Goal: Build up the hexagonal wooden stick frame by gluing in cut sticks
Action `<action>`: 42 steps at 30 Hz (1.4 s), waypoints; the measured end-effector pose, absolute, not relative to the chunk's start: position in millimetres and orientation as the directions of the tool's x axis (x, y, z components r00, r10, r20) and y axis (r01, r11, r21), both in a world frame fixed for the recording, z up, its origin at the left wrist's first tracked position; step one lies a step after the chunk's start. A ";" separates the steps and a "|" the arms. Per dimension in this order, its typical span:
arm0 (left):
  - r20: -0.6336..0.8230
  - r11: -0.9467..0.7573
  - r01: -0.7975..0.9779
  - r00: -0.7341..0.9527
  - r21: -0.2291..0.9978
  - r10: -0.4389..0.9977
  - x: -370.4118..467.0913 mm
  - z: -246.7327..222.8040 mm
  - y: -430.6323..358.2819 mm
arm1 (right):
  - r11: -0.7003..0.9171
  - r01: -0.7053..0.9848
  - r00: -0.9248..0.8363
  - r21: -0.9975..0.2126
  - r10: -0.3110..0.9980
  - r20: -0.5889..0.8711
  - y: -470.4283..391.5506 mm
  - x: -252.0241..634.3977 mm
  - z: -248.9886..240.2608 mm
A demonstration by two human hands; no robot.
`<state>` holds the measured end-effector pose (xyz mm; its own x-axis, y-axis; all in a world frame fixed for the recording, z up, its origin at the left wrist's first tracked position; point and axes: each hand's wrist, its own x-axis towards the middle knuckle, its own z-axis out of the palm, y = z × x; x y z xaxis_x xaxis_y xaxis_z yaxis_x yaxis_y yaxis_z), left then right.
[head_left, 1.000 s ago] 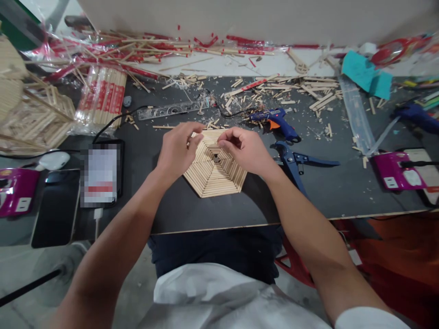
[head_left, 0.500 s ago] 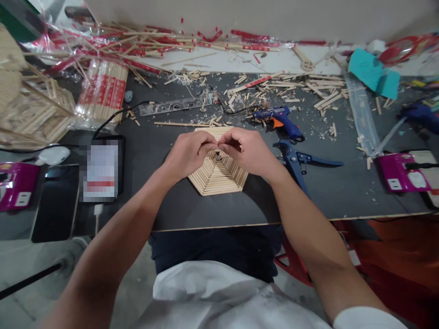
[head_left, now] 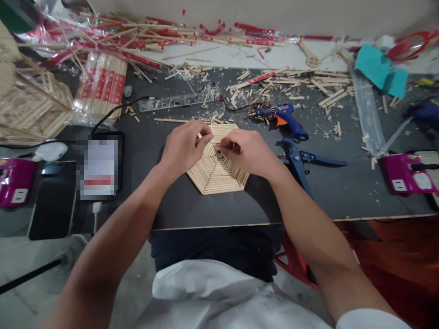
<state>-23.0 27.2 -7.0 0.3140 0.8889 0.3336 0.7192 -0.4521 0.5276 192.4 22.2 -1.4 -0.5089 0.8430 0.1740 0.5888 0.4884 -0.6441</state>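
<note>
A wooden-stick panel (head_left: 219,183), many-sided with rings of sticks narrowing to a small dark hole in the middle, lies in front of me. My left hand (head_left: 187,145) is over its upper left part, thumb and fingers pinched together; whatever is between them is too small to make out. Close to the central hole, my right hand (head_left: 248,151) also has its fingertips pressed together, and what they hold is hidden. A gap separates the two hands. Just right of them are a blue glue gun (head_left: 283,118) with an orange trigger and a dark blue cutter (head_left: 298,160).
Stick offcuts (head_left: 331,91) litter the back of the table. Wrapped stick bundles (head_left: 103,87) and a larger stick structure (head_left: 34,107) stand at left. Two phones, one a phone with a lit screen (head_left: 100,167), lie near a purple power block (head_left: 15,182). Another purple block (head_left: 408,172) is at right.
My hands were together above the central hole; now they are apart. The left has moved up and left, while the right stays near the hole. The view has shifted slightly.
</note>
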 end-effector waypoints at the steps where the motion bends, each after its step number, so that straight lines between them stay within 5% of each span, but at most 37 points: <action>1: 0.324 -0.459 0.716 0.331 0.525 0.886 -22.5 -6.8 26.5 | 0.490 0.586 -0.508 -0.646 0.843 0.178 22.2 191.9 -1.6; 12: 0.290 -0.453 0.711 0.349 0.538 0.891 -20.2 -9.5 25.2 | 0.385 0.596 -0.395 -0.704 0.905 0.161 20.3 184.8 -1.6; 19: 0.269 -0.457 0.711 0.369 0.535 0.890 -18.4 -7.5 24.2 | 0.215 0.609 -0.330 -0.764 0.944 0.003 20.9 182.5 7.2; 42: 0.154 -0.369 0.694 0.354 0.619 0.923 -17.8 -5.0 26.3 | 0.102 0.623 -0.258 -0.776 0.963 -0.081 23.2 182.3 9.6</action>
